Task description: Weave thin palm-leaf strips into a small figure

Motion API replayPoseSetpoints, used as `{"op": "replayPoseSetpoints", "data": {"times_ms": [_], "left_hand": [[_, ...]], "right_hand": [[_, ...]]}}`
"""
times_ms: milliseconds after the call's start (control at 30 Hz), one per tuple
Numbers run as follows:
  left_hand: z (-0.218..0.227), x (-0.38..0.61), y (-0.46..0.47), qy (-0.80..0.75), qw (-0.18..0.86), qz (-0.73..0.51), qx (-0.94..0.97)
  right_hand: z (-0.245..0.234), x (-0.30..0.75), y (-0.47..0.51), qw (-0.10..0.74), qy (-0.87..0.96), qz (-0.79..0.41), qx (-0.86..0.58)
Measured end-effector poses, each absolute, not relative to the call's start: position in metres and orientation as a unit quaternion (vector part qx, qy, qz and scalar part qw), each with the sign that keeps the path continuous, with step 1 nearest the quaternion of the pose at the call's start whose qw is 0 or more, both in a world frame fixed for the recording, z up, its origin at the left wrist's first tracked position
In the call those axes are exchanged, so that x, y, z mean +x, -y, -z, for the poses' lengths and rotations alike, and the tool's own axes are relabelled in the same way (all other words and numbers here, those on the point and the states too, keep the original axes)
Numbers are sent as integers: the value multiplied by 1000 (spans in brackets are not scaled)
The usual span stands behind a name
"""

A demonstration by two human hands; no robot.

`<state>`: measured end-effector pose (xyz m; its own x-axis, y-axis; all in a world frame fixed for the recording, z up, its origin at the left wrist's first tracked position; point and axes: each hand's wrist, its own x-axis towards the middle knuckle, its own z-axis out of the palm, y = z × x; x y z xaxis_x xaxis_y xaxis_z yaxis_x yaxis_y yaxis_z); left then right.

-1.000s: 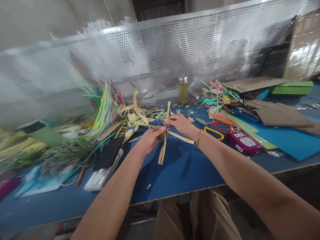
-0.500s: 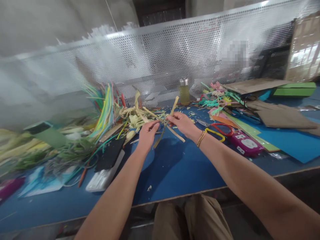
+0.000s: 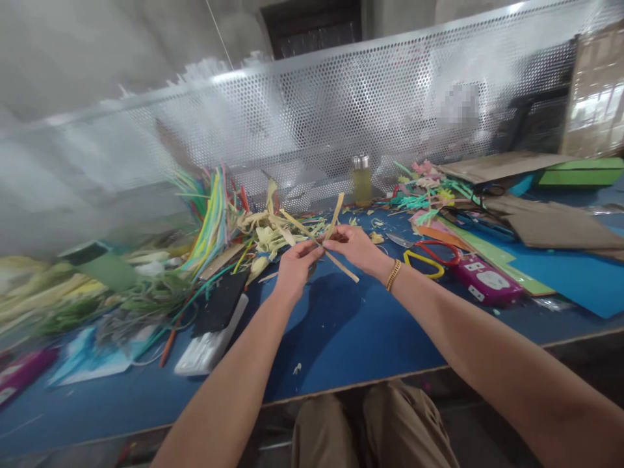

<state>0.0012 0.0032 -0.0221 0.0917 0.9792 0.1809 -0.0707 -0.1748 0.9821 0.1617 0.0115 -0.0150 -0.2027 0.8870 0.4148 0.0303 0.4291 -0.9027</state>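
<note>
Pale yellow flat strips point(image 3: 338, 209) cross one another between my two hands, above the blue tabletop point(image 3: 336, 338). My left hand point(image 3: 295, 270) pinches the crossing from the left with thumb and fingers. From the right, my right hand point(image 3: 358, 249), with a gold bracelet point(image 3: 393, 273) at the wrist, grips the same strips. One strip end sticks up past the right fingers, another slants down to the right below them. Where the strips meet is partly covered by my fingertips. A heap of similar pale strips and leaf-like pieces point(image 3: 268, 237) lies just beyond my left hand.
Red-handled scissors point(image 3: 441, 250) and a purple device point(image 3: 489, 279) lie to the right, near blue paper point(image 3: 560, 276). A bottle point(image 3: 361, 182) stands behind. Leftward are a black phone-like slab point(image 3: 221, 302), coloured stems point(image 3: 212, 218) and a green container point(image 3: 100, 263). A perforated metal panel point(image 3: 322, 123) borders the back.
My left hand has shifted right and closer to the right hand, its fingers now meeting at the crossing. The strip end that hung down to the left is no longer visible.
</note>
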Motion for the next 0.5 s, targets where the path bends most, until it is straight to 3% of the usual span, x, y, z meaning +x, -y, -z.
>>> {"op": "replayPoseSetpoints", "data": {"times_ms": [200, 367, 500], "left_hand": [[19, 3, 0, -420, 474, -541, 553], [22, 2, -5, -415, 445, -563, 559], [23, 1, -9, -426, 375, -595, 569]], "right_hand": [[17, 160, -11, 519, 655, -427, -346], [21, 150, -7, 538, 651, -347, -407], [22, 143, 2, 546, 688, -194, -437]]}}
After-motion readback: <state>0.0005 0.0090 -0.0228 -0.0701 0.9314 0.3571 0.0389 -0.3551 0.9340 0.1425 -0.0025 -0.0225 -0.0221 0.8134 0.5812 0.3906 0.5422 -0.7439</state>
